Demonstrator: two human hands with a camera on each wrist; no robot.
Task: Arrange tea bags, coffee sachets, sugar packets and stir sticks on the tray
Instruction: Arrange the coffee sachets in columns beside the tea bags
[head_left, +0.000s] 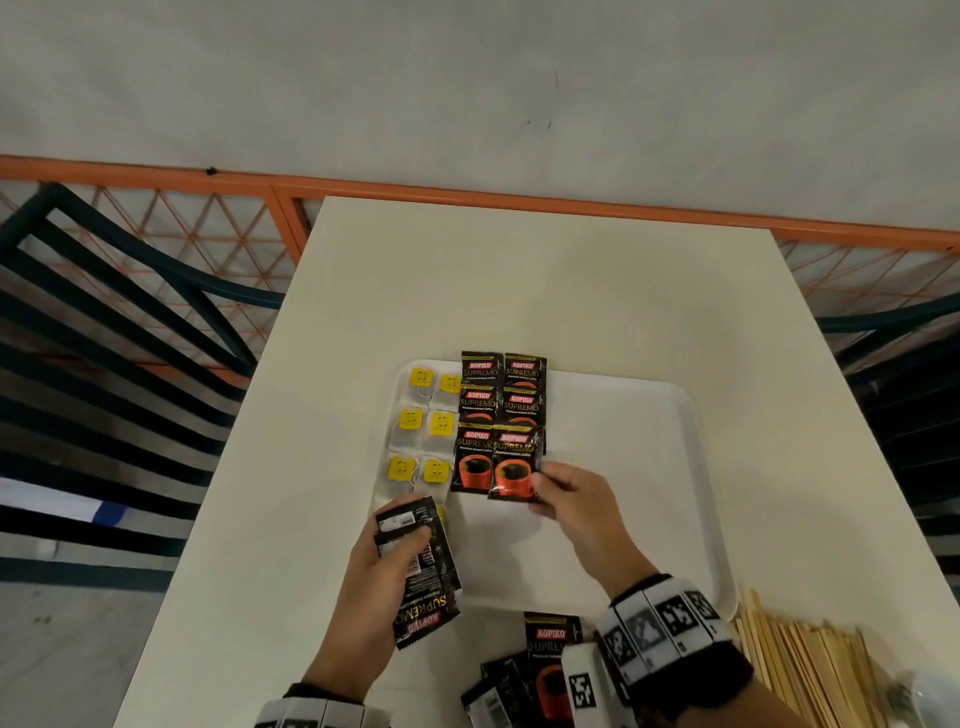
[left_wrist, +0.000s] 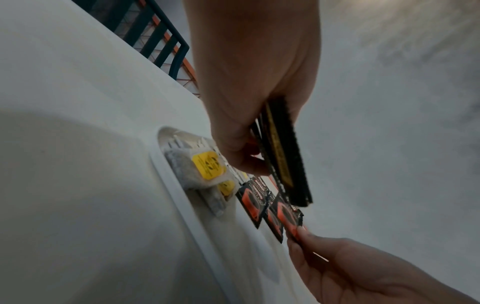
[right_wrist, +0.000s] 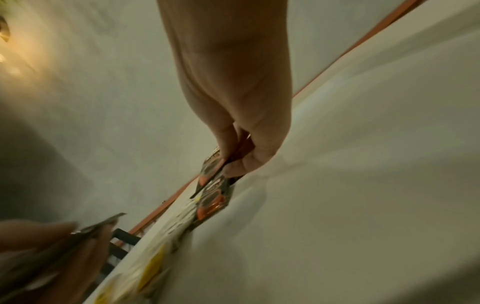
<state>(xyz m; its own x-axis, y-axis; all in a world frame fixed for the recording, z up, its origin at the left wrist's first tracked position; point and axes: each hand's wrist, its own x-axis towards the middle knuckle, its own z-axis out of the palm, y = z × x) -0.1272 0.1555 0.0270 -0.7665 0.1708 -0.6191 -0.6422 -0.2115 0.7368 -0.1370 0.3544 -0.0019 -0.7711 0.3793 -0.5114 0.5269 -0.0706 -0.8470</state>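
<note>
A white tray (head_left: 623, 415) lies on the table. Tea bags (head_left: 421, 423) with yellow tags fill its left side in two columns. Beside them black coffee sachets (head_left: 501, 387) lie in two overlapping columns. My right hand (head_left: 563, 493) pinches the lower right corner of one coffee sachet (head_left: 514, 462) at the front of the right column, low over the tray. My left hand (head_left: 395, 551) grips a small stack of coffee sachets (head_left: 421, 566) above the tray's near left corner. In the left wrist view the stack (left_wrist: 283, 152) stands on edge over the tea bags (left_wrist: 205, 168).
More coffee sachets (head_left: 535, 670) lie loose on the table near me. A pile of wooden stir sticks (head_left: 800, 660) lies at the near right, beside the tray's corner. Dark chairs (head_left: 104, 364) flank the table on both sides. The tray's right half is bare.
</note>
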